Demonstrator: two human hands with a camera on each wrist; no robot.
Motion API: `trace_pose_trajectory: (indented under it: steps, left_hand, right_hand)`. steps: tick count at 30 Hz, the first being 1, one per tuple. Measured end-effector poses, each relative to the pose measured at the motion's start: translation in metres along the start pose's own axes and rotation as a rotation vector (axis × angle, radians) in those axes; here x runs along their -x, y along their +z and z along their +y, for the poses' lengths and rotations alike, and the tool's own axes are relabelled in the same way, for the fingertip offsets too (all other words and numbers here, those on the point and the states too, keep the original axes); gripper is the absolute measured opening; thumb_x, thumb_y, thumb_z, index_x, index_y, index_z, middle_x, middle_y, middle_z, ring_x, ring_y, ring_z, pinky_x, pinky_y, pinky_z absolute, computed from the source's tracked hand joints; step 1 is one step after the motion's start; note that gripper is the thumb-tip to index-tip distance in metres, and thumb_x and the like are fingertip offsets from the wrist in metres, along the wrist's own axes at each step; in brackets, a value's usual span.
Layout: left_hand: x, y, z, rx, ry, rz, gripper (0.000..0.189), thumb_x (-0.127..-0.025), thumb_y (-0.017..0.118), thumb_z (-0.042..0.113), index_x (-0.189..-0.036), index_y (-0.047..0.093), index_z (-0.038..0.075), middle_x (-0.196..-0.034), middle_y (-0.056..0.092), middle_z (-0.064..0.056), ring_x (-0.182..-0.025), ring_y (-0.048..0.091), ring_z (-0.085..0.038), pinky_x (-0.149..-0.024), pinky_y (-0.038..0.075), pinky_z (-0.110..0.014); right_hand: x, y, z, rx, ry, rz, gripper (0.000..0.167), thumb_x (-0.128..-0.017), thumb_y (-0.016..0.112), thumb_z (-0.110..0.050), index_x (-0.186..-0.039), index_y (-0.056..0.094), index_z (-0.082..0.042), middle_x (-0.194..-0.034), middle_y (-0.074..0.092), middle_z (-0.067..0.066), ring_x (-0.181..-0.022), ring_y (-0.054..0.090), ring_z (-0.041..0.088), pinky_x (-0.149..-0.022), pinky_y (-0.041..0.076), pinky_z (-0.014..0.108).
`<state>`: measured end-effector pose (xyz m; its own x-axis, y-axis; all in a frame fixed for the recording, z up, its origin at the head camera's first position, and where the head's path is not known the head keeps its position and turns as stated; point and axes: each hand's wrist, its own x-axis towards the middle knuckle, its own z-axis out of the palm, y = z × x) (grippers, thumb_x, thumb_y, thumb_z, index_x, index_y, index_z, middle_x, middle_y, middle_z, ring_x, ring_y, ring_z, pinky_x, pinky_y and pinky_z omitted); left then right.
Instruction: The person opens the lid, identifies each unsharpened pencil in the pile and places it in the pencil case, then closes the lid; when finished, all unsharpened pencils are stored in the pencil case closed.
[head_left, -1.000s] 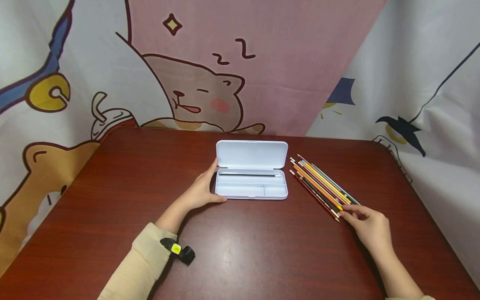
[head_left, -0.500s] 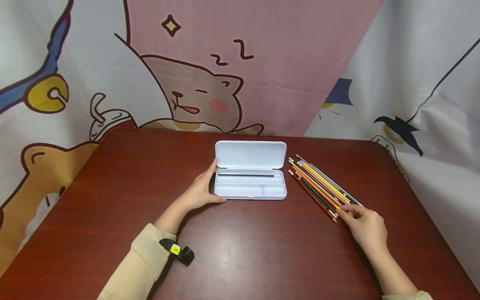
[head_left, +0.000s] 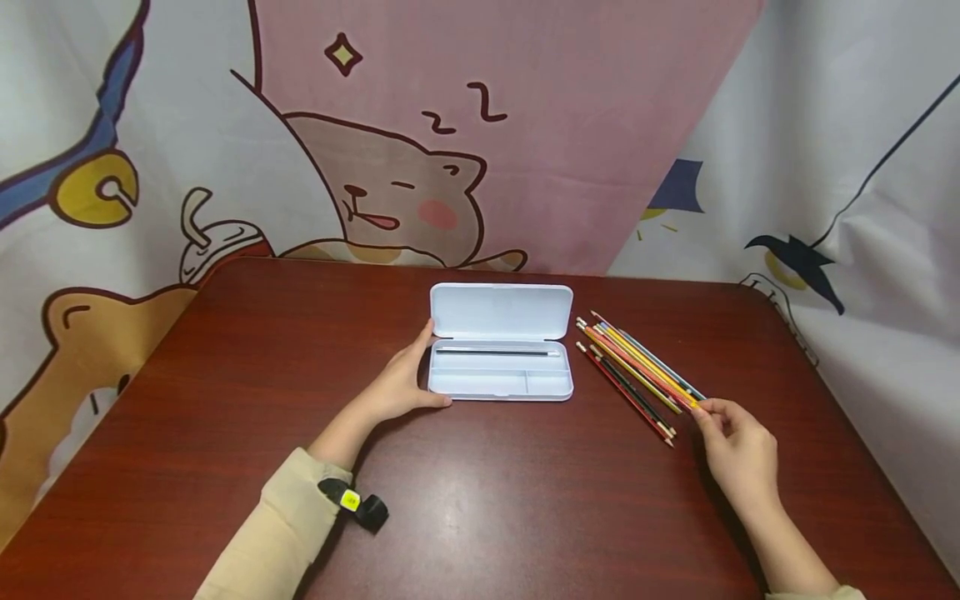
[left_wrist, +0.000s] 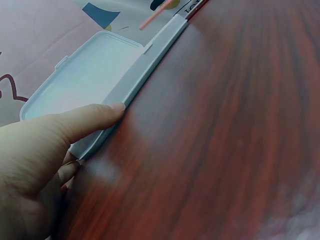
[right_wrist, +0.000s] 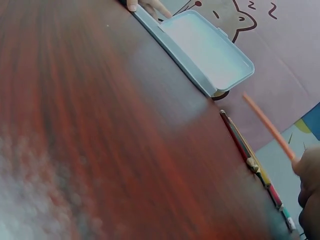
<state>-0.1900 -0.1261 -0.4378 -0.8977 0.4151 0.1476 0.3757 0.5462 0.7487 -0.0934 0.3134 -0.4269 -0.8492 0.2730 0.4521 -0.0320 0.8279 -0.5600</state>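
In the long rear compartment of the open white plastic case (head_left: 480, 383) we see one slim black pencil (head_left: 491, 352); the loose, many-coloured wooden pencils (head_left: 637, 372) lie outside, right of it, so we judge the work barely begun. Our right hand (head_left: 742, 450) pinches an orange pencil (right_wrist: 270, 125) by one end, its other end raised; our left hand (head_left: 397, 382) grips the case's left end. Beneath is a glossy red-brown wood-grain table (head_left: 480, 500); behind hangs pink-and-white cartoon fabric (head_left: 570, 125).
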Motion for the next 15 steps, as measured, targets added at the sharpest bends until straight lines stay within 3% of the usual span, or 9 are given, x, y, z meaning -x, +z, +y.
trace_pose_trajectory:
  steps: [4, 15]
  left_hand:
    - [0.0, 0.001, -0.002, -0.002, 0.002, 0.001, 0.126, -0.063, 0.091, 0.016, -0.154, 0.004, 0.004, -0.14, 0.047, -0.015, -0.13, 0.039, -0.026, -0.108, 0.025, -0.044]
    - [0.0, 0.0, -0.002, -0.006, 0.014, 0.004, 0.125, -0.063, 0.091, 0.016, -0.153, 0.005, 0.003, -0.14, 0.047, -0.016, -0.129, 0.04, -0.027, -0.108, 0.026, -0.044]
  right_hand:
    - [-0.002, 0.003, -0.005, -0.042, -0.069, 0.005, 0.007, -0.084, 0.072, -0.004, -0.09, 0.067, -0.002, -0.069, 0.053, 0.004, -0.044, 0.033, 0.003, -0.041, 0.027, 0.02]
    - [-0.023, 0.029, -0.027, -0.078, -0.226, -0.083, 0.005, -0.086, 0.072, -0.007, -0.09, 0.069, -0.007, -0.073, 0.046, -0.005, -0.049, 0.032, 0.006, -0.044, 0.026, 0.024]
